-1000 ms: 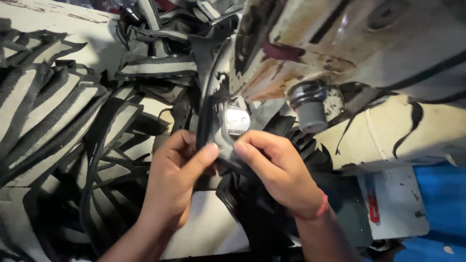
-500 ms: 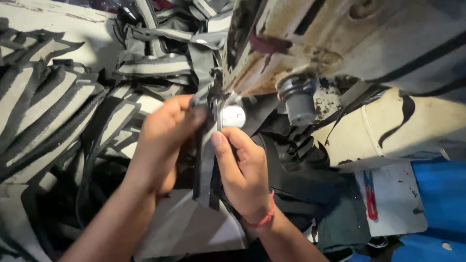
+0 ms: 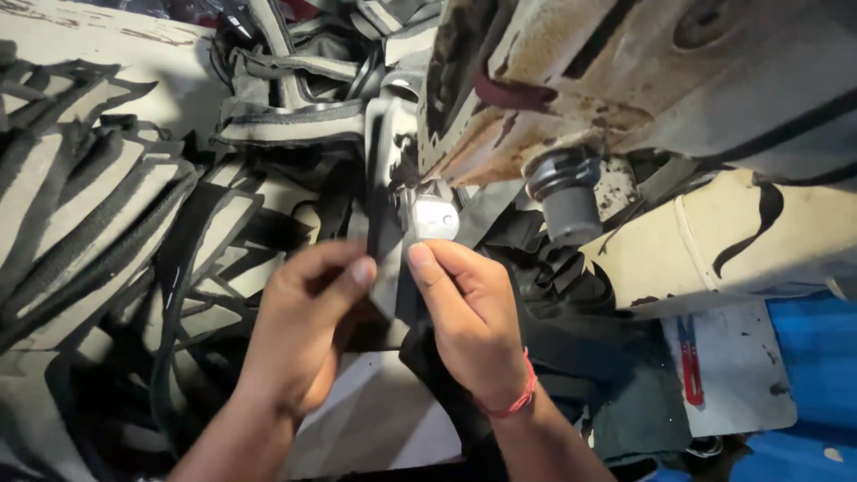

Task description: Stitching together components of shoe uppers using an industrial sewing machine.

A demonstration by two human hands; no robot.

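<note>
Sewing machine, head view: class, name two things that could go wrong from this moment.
1. The right hand and left hand pinch the black strip just below the lit presser foot; the fingertips could get caught.
2. The loose black-and-white strips heaped alongside might snag or drag under the foot.

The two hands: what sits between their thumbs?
In the head view, a narrow black-and-grey fabric strip runs between the left hand and right hand, toward the lit metal presser foot.

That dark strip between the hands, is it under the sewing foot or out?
Under it: the dark fabric strip runs beneath the presser foot, pinched by left hand and right hand.
</note>
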